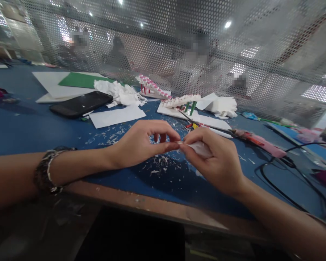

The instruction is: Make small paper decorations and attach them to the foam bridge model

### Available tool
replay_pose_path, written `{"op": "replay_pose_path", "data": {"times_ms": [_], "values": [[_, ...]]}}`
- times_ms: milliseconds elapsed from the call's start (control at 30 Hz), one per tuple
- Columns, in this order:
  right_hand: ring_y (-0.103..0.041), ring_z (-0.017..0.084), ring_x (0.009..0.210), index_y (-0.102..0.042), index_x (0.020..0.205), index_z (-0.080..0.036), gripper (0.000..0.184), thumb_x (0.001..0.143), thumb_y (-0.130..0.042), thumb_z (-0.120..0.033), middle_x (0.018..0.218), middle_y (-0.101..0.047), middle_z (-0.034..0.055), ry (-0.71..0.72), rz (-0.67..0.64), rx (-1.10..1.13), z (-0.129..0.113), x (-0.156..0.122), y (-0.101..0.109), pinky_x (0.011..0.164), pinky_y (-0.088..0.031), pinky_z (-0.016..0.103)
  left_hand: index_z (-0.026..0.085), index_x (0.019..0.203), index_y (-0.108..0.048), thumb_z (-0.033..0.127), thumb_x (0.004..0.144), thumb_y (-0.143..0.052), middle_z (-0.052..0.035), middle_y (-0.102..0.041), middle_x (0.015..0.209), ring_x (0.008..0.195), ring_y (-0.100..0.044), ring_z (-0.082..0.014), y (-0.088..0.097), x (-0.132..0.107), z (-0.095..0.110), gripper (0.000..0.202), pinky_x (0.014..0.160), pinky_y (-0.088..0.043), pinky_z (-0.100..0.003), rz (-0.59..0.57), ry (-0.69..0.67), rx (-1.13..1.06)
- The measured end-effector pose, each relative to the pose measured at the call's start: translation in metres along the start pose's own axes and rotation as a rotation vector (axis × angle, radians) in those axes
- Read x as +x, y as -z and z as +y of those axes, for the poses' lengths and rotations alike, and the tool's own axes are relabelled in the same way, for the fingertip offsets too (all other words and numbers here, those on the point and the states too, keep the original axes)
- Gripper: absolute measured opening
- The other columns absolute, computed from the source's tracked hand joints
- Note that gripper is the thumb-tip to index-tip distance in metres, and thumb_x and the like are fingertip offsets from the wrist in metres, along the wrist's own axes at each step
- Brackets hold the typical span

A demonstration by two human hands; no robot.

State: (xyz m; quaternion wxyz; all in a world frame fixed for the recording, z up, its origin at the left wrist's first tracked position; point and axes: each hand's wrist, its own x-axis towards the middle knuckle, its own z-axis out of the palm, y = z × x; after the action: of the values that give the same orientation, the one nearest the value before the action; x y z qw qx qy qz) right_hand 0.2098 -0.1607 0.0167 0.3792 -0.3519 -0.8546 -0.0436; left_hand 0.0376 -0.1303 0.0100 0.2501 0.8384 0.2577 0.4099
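Note:
Above the blue table, my two hands meet fingertip to fingertip. My left hand (141,143) pinches one end of a small piece of white paper (201,148) between thumb and forefinger. The other end is gripped by my right hand (217,159), with part of the sheet showing inside its curled fingers. White paper scraps (160,165) are scattered on the table beneath and behind the hands. Just beyond the right hand lies a thin pointed tool with red and yellow parts (193,125); its kind is unclear.
Behind the hands stand small white stair-like models (182,100) on red and green posts. A black phone (81,104), white paper (118,116) and a white crumpled heap (119,92) lie left. Rightward are a pink glue gun (263,143) and black cable (296,174). People sit behind a perforated screen (157,47).

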Motion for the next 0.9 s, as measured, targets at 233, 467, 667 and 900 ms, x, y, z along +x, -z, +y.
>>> {"op": "replay_pose_path", "data": {"times_ms": [233, 467, 667, 900], "values": [[-0.044, 0.005, 0.05, -0.049, 0.074, -0.018, 0.006, 0.074, -0.054, -0.022, 0.063, -0.051, -0.0041, -0.199, -0.01, 0.183, -0.0001, 0.0007, 0.0028, 0.045, -0.034, 0.018, 0.014, 0.072, -0.058, 0.026, 0.07, -0.058, 0.0011, -0.057, 0.068, 0.059, -0.049, -0.0068, 0.0022, 0.0033, -0.0069, 0.012, 0.054, -0.04, -0.016, 0.025, 0.131, -0.199], [-0.051, 0.01, 0.063, -0.046, 0.066, -0.019, 0.012, 0.072, -0.056, -0.021, 0.068, -0.054, -0.0008, -0.181, -0.04, 0.314, 0.0068, 0.0005, 0.0068, 0.053, -0.038, 0.022, 0.014, 0.068, -0.055, 0.022, 0.067, -0.06, 0.0029, -0.053, 0.062, 0.058, -0.05, -0.0063, 0.0034, 0.0043, -0.009, 0.009, 0.055, -0.041, -0.016, -0.05, 0.209, -0.408], [-0.047, 0.008, 0.058, -0.045, 0.071, -0.018, 0.012, 0.071, -0.056, -0.022, 0.071, -0.052, -0.001, -0.251, -0.142, 0.354, 0.0004, 0.0026, 0.0063, 0.05, -0.037, 0.02, 0.014, 0.07, -0.055, 0.025, 0.07, -0.056, 0.002, -0.052, 0.065, 0.059, -0.047, -0.0077, 0.0026, 0.004, -0.0101, 0.01, 0.055, -0.038, -0.019, -0.085, 0.154, -0.285], [-0.047, 0.005, 0.056, -0.049, 0.066, -0.017, 0.01, 0.073, -0.053, -0.021, 0.062, -0.051, -0.0034, -0.281, -0.122, 0.407, -0.0017, 0.0045, 0.0019, 0.052, -0.04, 0.017, 0.015, 0.07, -0.054, 0.027, 0.071, -0.055, 0.0019, -0.05, 0.064, 0.06, -0.046, -0.0087, 0.0021, 0.0027, -0.0081, 0.013, 0.055, -0.037, -0.02, -0.121, 0.144, -0.241]]}}
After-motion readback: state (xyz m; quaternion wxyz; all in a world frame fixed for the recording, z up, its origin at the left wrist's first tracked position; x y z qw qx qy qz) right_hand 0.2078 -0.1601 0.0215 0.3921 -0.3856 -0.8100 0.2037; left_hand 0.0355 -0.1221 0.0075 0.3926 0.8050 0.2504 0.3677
